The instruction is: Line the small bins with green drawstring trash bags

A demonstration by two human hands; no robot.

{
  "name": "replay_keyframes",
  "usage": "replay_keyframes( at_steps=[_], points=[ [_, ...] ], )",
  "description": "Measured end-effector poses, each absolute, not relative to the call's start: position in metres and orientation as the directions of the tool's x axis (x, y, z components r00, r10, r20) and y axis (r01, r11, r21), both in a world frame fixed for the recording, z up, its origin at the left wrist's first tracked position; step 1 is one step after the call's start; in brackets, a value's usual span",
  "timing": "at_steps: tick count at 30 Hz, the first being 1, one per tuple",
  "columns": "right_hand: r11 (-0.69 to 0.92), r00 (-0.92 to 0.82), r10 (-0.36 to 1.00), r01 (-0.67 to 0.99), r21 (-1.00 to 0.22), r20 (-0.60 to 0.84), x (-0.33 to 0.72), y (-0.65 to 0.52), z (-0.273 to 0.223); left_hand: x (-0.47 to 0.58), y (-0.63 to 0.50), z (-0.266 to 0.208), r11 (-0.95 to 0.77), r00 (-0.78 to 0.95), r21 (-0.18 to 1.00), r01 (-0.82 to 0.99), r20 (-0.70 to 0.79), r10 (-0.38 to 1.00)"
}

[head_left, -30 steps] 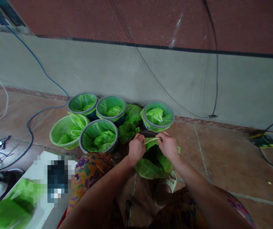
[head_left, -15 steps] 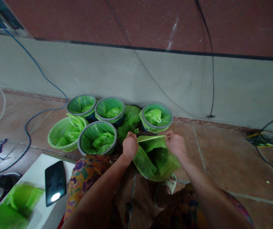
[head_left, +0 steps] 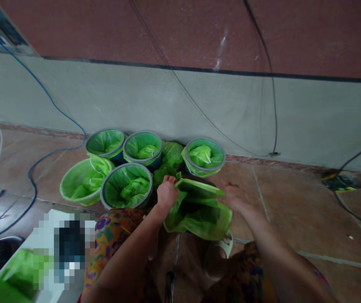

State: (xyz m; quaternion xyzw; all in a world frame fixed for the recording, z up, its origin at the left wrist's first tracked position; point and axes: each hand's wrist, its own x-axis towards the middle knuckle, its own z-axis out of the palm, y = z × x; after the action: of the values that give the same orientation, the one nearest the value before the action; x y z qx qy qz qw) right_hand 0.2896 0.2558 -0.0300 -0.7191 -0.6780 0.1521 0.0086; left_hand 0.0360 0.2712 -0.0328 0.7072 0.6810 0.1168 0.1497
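Fingers of the left hand (head_left: 167, 192) are closed on the upper rim of a thin, translucent green plastic bag (head_left: 212, 225), which hangs open-mouthed between both hands, in front of the person's knees. Blur hides the right hand (head_left: 233, 197) at the bag's right edge; from where I stand, I can't tell whether its fingers grip. Without a hold there, that side could sag and the mouth fold in. A hard tug might tear the film at the left pinch. A leftward swing could knock the round, grey-rimmed, green-lined bin (head_left: 102, 189) just beside the left hand.
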Motion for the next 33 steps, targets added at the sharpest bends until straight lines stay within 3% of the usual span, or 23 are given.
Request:
replay_keyframes(
  at_steps=[5,8,12,19,26,33],
  points=[
    [0.136,-0.161,0.985,0.949,-0.284,-0.064,0.244,0.260,-0.025,0.045,0.266,-0.036,-0.165,0.180,0.463,0.871,0.011,0.984],
    [0.190,-0.216,0.975,0.935,-0.300,-0.054,0.233,0.264,-0.023,0.048,0.264,-0.037,-0.234,0.251,0.517,0.823,0.038,0.967],
    [0.097,-0.125,0.984,0.972,-0.216,-0.124,0.235,0.265,-0.018,0.046,0.265,-0.038,-0.258,0.279,0.515,0.817,0.038,0.960],
    [-0.053,0.037,0.990,0.992,-0.112,-0.139,0.260,0.270,-0.009,0.038,0.271,-0.033,-0.162,0.182,0.461,0.872,0.002,0.983],
    [-0.060,-0.022,0.924,0.978,-0.201,-0.382,0.311,0.268,-0.025,0.032,0.275,-0.030,-0.077,0.095,0.448,0.891,-0.017,0.995],
    [-0.023,-0.039,0.974,0.963,-0.268,-0.224,0.284,0.266,-0.036,0.037,0.272,-0.030,-0.087,0.121,0.447,0.890,-0.048,0.992]
  ],
)
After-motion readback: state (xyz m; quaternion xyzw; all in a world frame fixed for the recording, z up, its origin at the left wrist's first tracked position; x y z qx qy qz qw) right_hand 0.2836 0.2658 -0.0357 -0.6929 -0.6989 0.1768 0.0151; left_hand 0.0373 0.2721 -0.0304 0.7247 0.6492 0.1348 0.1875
